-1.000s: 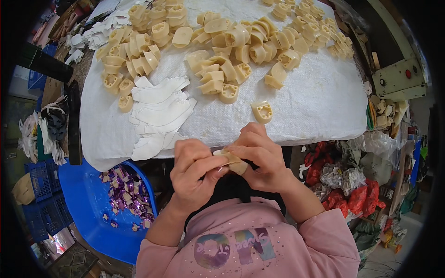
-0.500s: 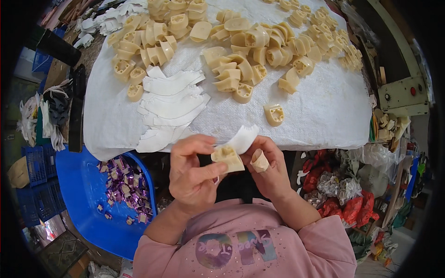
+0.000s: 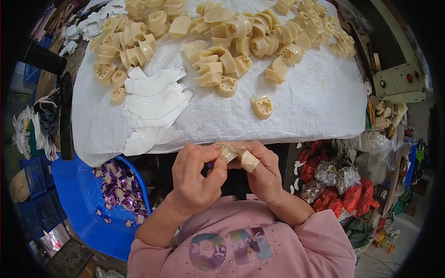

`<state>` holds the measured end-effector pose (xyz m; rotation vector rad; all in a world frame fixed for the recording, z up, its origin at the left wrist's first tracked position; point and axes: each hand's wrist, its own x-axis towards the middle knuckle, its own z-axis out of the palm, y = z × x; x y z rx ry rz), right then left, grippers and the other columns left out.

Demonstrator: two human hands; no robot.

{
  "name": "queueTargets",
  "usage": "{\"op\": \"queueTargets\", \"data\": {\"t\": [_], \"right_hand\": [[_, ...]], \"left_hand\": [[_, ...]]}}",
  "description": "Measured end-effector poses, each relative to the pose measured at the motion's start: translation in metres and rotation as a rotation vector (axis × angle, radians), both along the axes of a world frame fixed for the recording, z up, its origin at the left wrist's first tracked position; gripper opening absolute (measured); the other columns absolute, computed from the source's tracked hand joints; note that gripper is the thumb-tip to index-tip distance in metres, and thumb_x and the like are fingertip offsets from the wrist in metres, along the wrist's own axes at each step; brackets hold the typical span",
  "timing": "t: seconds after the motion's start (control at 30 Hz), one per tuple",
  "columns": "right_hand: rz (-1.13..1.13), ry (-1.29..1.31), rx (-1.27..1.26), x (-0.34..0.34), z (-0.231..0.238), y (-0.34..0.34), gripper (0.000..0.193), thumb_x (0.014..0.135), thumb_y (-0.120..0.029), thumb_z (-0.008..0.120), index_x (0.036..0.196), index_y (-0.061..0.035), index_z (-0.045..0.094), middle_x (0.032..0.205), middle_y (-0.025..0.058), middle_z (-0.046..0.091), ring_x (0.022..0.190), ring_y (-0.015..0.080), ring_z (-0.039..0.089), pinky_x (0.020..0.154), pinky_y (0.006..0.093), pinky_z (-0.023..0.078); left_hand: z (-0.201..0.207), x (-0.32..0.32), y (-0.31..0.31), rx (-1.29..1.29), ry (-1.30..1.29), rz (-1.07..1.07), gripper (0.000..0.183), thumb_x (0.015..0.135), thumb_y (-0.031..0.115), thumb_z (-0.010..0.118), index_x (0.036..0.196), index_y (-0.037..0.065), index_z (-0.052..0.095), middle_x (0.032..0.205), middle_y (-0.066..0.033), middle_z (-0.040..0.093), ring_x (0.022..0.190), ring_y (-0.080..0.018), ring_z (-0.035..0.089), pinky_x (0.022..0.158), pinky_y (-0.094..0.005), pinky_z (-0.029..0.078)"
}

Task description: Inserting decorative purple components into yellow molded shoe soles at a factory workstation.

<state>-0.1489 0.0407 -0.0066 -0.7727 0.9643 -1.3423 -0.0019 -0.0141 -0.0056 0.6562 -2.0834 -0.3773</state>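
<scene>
Just in front of the table edge, my two hands work close together on one cream plastic shoe heel [image 3: 227, 151]. My left hand [image 3: 197, 173] pinches it between thumb and fingers. My right hand [image 3: 265, 171] is closed at its other side, and a beige wrap [image 3: 249, 161] covers its thumb. A white cover strip lies against the heel, mostly hidden by my fingers. On the table, white curved strips [image 3: 157, 106] lie overlapped to the left. One loose heel [image 3: 262, 107] sits by itself near the front edge.
Many cream heels [image 3: 222, 65] are heaped across the back of the white-covered table [image 3: 315, 106]. A blue tub [image 3: 79, 199] at lower left holds shiny purple pieces [image 3: 120, 190]. Red and clear plastic bags [image 3: 340, 194] sit at the right below the table. More white scraps [image 3: 99, 21] lie at the far left.
The white strip stood up behind the heel and now lies against it. My hands have drawn together, and the heel has turned. The view has shifted slightly.
</scene>
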Motion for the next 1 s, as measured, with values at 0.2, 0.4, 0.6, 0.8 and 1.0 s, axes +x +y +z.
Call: {"op": "queueTargets", "data": {"t": [0.2, 0.4, 0.6, 0.8, 1.0], "right_hand": [[0.078, 0.509, -0.101, -0.007, 0.007, -0.011, 0.03, 0.096, -0.019, 0.041, 0.108, 0.0044, 0.056, 0.099, 0.0149, 0.064, 0.088, 0.0167, 0.063, 0.074, 0.0303, 0.051], [0.26, 0.102, 0.093, -0.034, 0.0, -0.033, 0.03, 0.088, -0.017, 0.061, 0.111, 0.001, 0.055, 0.093, 0.0071, 0.062, 0.087, 0.0139, 0.06, 0.077, 0.028, 0.05], [0.474, 0.14, -0.029, -0.046, -0.001, -0.044, 0.046, 0.077, -0.004, 0.072, 0.118, 0.0008, 0.051, 0.098, 0.011, 0.063, 0.092, 0.0163, 0.061, 0.085, 0.0308, 0.05], [0.443, 0.251, -0.015, -0.04, -0.005, -0.047, 0.048, 0.079, -0.006, 0.071, 0.121, 0.0, 0.049, 0.094, 0.0113, 0.065, 0.089, 0.0145, 0.062, 0.083, 0.0293, 0.051], [0.265, 0.068, -0.1, -0.035, -0.012, -0.041, 0.041, 0.09, -0.015, 0.06, 0.126, -0.001, 0.046, 0.096, 0.0106, 0.066, 0.088, 0.0156, 0.062, 0.082, 0.029, 0.049]], "left_hand": [[0.001, -0.004, -0.002, -0.033, -0.107, 0.07, 0.015, 0.067, -0.006, 0.064, 0.079, -0.002, 0.056, 0.082, -0.0128, 0.054, 0.064, -0.0249, 0.052, 0.051, -0.0345, 0.04], [-0.01, 0.003, -0.001, 0.298, 0.225, -0.021, 0.026, 0.065, -0.017, 0.063, 0.08, 0.001, 0.052, 0.088, -0.0156, 0.06, 0.078, -0.0277, 0.062, 0.065, -0.0347, 0.051], [-0.009, 0.0, -0.002, 0.234, 0.22, -0.245, 0.025, 0.063, -0.018, 0.062, 0.073, 0.0, 0.048, 0.089, -0.0145, 0.062, 0.08, -0.0279, 0.064, 0.067, -0.0325, 0.052], [-0.014, 0.0, -0.004, 0.284, 0.201, -0.183, 0.023, 0.065, -0.015, 0.064, 0.074, -0.001, 0.049, 0.089, -0.0165, 0.061, 0.078, -0.0268, 0.063, 0.063, -0.0299, 0.05], [-0.016, 0.0, 0.001, 0.619, 0.512, -0.106, 0.018, 0.075, -0.009, 0.066, 0.087, -0.002, 0.056, 0.093, -0.0157, 0.062, 0.083, -0.0222, 0.062, 0.073, -0.0285, 0.049]]}}
